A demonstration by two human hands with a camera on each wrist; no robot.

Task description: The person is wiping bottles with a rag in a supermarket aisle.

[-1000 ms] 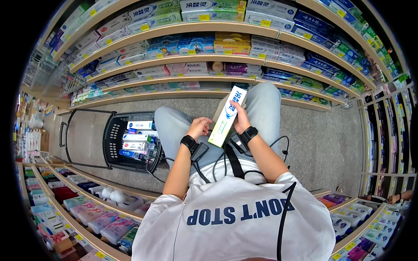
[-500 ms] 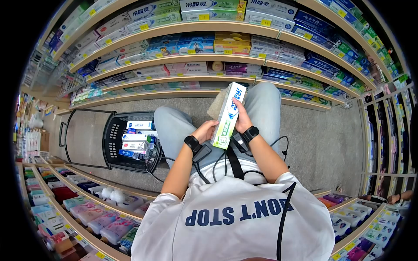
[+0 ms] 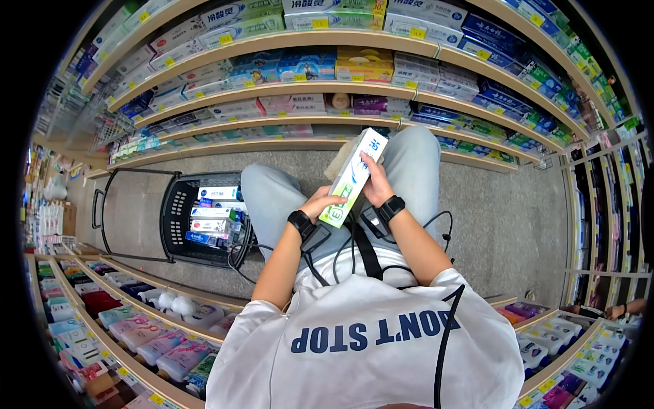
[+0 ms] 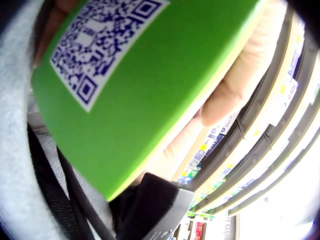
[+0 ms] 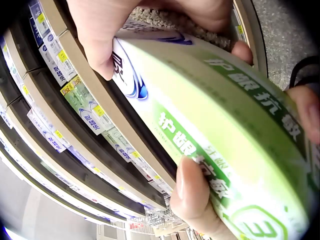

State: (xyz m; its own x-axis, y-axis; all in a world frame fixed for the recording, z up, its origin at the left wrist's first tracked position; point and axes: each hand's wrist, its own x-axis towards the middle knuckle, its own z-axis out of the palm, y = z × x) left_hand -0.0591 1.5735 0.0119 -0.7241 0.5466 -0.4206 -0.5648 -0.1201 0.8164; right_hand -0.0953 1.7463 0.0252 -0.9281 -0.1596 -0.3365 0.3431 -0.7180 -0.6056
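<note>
A long white and green toothpaste box [image 3: 352, 178] is held slantwise over the lap between both hands. My right hand [image 3: 377, 184] grips its right side around the middle, thumb on the printed face. Nearer its green end, my left hand [image 3: 320, 203] holds the left edge with the thumb laid over the face. In the right wrist view the left thumb [image 5: 191, 192] presses beside the green lettering on the box [image 5: 235, 130]. The left wrist view shows the box's green end [image 4: 165, 95] close up, with a QR code on it.
On the floor to the left, a black basket [image 3: 169, 217] holds several toothpaste boxes [image 3: 212, 214]. Shelves [image 3: 293, 88] of boxed toothpaste curve across the front. Behind on the left stand shelves of bottles and pouches [image 3: 161, 339]. Black cables [image 3: 436, 221] run from the wrist devices.
My left hand, apart from the box at first, came up to its left edge and now holds it, thumb over the face. The box turned slightly and its near end swung left.
</note>
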